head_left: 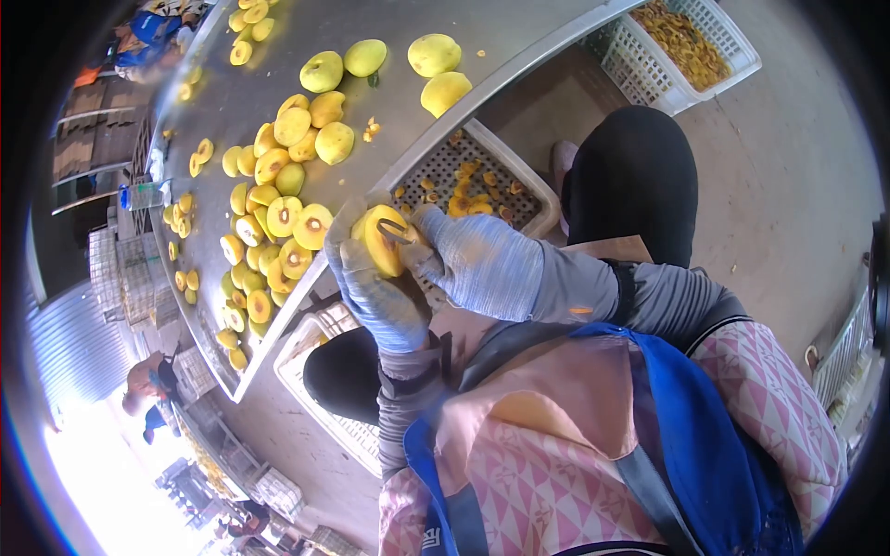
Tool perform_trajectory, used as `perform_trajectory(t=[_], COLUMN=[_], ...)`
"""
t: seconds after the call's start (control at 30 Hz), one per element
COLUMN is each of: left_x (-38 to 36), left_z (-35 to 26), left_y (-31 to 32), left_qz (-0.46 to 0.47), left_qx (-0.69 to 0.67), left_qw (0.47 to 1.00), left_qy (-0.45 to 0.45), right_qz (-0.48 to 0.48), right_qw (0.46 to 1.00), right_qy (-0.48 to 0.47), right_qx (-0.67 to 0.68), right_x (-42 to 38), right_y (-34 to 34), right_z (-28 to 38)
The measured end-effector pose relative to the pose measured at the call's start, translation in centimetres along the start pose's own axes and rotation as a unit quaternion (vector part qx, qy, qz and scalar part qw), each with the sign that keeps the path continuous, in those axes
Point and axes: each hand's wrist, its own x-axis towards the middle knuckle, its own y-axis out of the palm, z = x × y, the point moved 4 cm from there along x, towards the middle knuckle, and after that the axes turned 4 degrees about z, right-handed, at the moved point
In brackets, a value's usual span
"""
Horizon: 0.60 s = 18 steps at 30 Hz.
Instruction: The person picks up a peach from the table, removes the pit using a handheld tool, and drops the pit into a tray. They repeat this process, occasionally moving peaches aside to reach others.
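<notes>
A yellow peach half rests in my left hand, whose gloved fingers wrap round it from below and behind. My right hand, also in a pale blue-grey glove, grips a small coring knife with a curved dark metal blade. That blade lies against the peach's cut face; the handle is mostly hidden in my fingers. Just left of my hands, a pile of peach halves covers the metal table, several with red-brown centres facing up. Whole-looking yellow peaches sit farther along the table edge.
Beneath my hands, a crate holds orange scraps. Another white crate, full of brownish scraps, stands upper right. A white basket is by my knee. Other people are at the far left, near stacked crates.
</notes>
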Motion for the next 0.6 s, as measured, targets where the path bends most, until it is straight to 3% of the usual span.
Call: perform_trajectory(t=[0.07,0.13,0.17,0.27,0.47,0.6], left_x=[-0.2,-0.2,-0.1,-0.1,-0.2,-0.1], left_z=[0.5,0.2,0.1,0.2,0.6,0.7], left_y=[-0.3,-0.3,-0.4,-0.4,-1.0,-1.6], left_qz=[-0.026,-0.017,-0.016,-0.006,0.016,0.016], left_qx=[0.021,0.184,0.185,0.152,0.009,0.043], left_qw=[0.999,0.974,0.973,0.986,0.994,0.989], left_qy=[0.01,0.135,0.134,0.064,-0.11,-0.144], right_qz=[-0.037,-0.034,-0.034,-0.014,0.026,0.086], right_qw=[0.999,0.997,0.997,0.999,0.992,0.993], right_qy=[-0.022,-0.054,-0.053,-0.03,-0.1,-0.062], right_qx=[-0.008,0.038,0.039,-0.013,-0.077,-0.052], right_x=[-0.2,-0.2,-0.3,-0.8,-1.1,-1.0], right_y=[0.7,1.3,1.2,0.7,0.5,0.2], right_z=[-0.4,-0.6,-0.6,-0.3,-0.4,-0.2])
